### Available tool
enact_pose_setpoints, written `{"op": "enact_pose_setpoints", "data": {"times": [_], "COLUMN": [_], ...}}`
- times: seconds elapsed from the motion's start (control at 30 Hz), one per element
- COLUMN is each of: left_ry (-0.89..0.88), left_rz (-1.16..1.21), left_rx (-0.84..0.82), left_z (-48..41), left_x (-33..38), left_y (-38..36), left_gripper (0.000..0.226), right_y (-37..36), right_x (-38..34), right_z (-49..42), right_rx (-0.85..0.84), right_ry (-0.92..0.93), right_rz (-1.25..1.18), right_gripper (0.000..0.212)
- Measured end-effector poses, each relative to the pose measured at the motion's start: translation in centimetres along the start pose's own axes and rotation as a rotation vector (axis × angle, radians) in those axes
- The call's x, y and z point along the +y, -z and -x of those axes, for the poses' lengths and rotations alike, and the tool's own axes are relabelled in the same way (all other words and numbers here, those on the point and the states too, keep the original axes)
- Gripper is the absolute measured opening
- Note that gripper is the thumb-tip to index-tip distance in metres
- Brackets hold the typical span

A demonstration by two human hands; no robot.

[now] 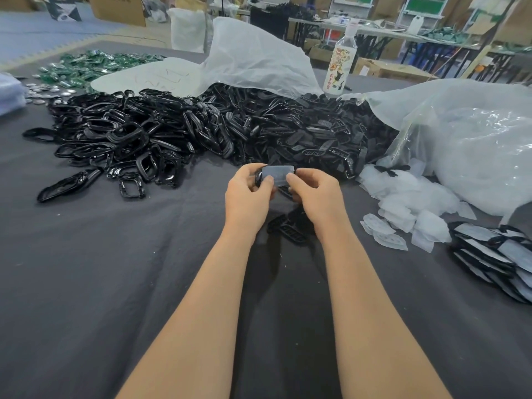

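Both hands meet over the middle of the dark cloth-covered table (115,283). My left hand (247,194) and my right hand (315,191) together grip a small black plastic frame with a translucent grey insert (277,172) on top; both thumbs press on the insert. Under the hands lie a few black slotted pieces (288,228). A large heap of black frames (129,136) spreads to the left, and a heap of black slotted pieces (319,133) lies behind the hands.
Translucent inserts (403,203) are scattered at the right beside a clear plastic bag (475,145). A stack of assembled parts (495,257) sits at the right edge. A water bottle (341,59) stands at the back, near another bag (253,56). Green circuit boards (86,67) lie far left.
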State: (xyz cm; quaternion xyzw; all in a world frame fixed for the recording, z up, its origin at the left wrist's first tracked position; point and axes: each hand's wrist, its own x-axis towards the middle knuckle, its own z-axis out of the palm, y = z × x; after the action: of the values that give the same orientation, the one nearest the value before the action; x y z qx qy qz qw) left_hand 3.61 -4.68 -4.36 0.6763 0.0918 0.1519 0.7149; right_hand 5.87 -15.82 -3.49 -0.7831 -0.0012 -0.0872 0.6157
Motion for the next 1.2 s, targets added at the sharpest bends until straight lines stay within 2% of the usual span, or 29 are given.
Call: {"op": "enact_pose_setpoints", "data": {"times": [0.07,0.23,0.43,0.63,1.2], "left_ry": [0.002,-0.004,0.005,0.000,0.001], "left_rz": [0.006,-0.048,-0.078,-0.105,-0.131], "left_rx": [-0.006,-0.006,-0.013,-0.028,-0.052], "left_z": [-0.01,0.05,0.18,0.31,0.40], "left_x": [-0.03,-0.10,0.09,0.25,0.44], "left_y": [-0.04,-0.02,0.03,0.04,0.11], "left_gripper": [0.025,0.020,0.022,0.027,0.027], "right_y": [0.04,0.10,-0.03,-0.02,-0.24], "right_x": [0.08,0.09,-0.14,-0.25,-0.16], "right_z": [-0.02,-0.04,0.09,0.15,-0.04], "right_rx": [-0.041,-0.014,-0.008,-0.030,0.001], "right_ry": [-0.043,-0.034,-0.040,-0.065,-0.105], "right_rz": [-0.071,-0.084,-0.107,-0.167,-0.200], "right_gripper": [0.015,0.005,0.004,0.014,0.008]}}
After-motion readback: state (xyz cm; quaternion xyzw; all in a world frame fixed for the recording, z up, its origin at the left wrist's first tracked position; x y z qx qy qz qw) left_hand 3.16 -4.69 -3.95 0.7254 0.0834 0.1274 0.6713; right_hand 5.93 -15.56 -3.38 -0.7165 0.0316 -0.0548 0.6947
